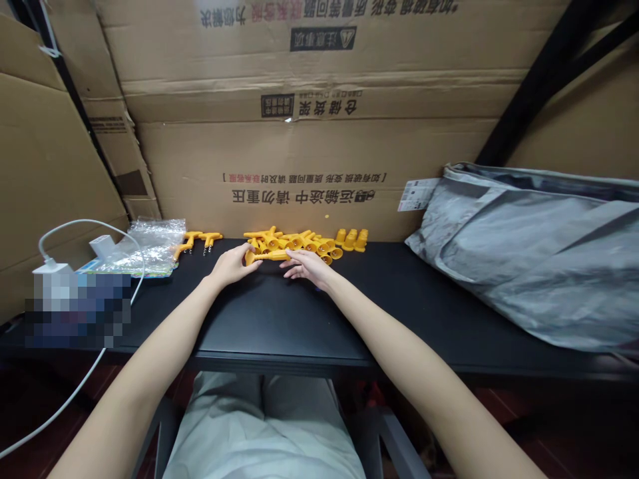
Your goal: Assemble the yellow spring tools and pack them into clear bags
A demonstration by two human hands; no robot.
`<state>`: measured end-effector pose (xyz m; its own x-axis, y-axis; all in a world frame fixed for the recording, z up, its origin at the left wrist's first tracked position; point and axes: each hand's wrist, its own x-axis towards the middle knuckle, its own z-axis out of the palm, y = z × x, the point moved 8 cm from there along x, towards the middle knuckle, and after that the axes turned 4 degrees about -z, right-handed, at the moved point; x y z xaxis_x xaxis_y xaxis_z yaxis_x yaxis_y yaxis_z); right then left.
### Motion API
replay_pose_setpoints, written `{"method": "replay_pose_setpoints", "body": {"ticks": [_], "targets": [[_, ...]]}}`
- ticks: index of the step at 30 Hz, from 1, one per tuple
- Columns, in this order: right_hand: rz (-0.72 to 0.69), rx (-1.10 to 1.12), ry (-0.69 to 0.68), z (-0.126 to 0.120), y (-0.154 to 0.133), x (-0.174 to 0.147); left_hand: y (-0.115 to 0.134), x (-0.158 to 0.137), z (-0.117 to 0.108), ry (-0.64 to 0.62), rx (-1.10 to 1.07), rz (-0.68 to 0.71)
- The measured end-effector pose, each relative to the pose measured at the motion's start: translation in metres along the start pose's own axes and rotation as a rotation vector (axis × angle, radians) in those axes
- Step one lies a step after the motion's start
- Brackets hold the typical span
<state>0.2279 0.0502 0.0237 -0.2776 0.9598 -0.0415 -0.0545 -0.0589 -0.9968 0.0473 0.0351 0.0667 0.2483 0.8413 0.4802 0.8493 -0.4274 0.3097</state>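
Note:
My left hand (232,264) pinches the wide left end of a yellow plastic corkscrew part (269,255), held level just above the black table. The thumb and forefinger of my right hand (308,267) close on its right end, while the other fingers stretch below. Right behind both hands lies a pile of yellow corkscrew parts (299,241), with T-shaped handles and flared, bell-like pieces. To the left of my left hand are several yellow T-handles with metal spirals (206,238). Whether a spiral sits inside the held part cannot be made out.
Yellow stepped caps (352,239) stand right of the pile. Clear plastic bags (154,243) lie at left, near a white charger (52,276) with a looping cable (142,266). A large grey bag (504,259) fills the right side. Cardboard (309,150) walls the black table's (279,319) back.

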Motion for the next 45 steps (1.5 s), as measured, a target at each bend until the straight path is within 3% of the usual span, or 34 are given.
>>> {"method": "replay_pose_setpoints", "body": {"ticks": [9,13,18,23,27,31,39,45], "targets": [[-0.063,0.114,0.092,-0.007,-0.009,0.001,-0.006,0.000,0.006,-0.050,-0.082,-0.022],[-0.226,0.063,0.195,-0.020,-0.024,0.005,-0.009,0.001,0.004,-0.027,-0.078,-0.034],[-0.629,-0.330,0.324,-0.021,-0.061,0.001,-0.009,0.001,0.011,-0.095,-0.045,-0.046],[-0.816,-0.991,0.246,0.029,-0.077,-0.001,-0.010,0.001,0.015,-0.107,-0.074,-0.043],[-0.810,-1.388,0.194,0.061,-0.070,0.014,-0.010,0.001,0.017,-0.118,-0.084,-0.035],[-0.733,-1.596,0.180,0.073,-0.054,0.037,-0.011,0.001,0.018,-0.141,-0.061,-0.037],[-0.546,-1.673,0.190,0.082,-0.041,0.050,-0.012,0.002,0.021,-0.160,-0.048,-0.031],[-0.553,-1.681,0.187,0.075,-0.041,0.042,-0.017,0.003,0.015,-0.160,0.056,-0.108]]}}
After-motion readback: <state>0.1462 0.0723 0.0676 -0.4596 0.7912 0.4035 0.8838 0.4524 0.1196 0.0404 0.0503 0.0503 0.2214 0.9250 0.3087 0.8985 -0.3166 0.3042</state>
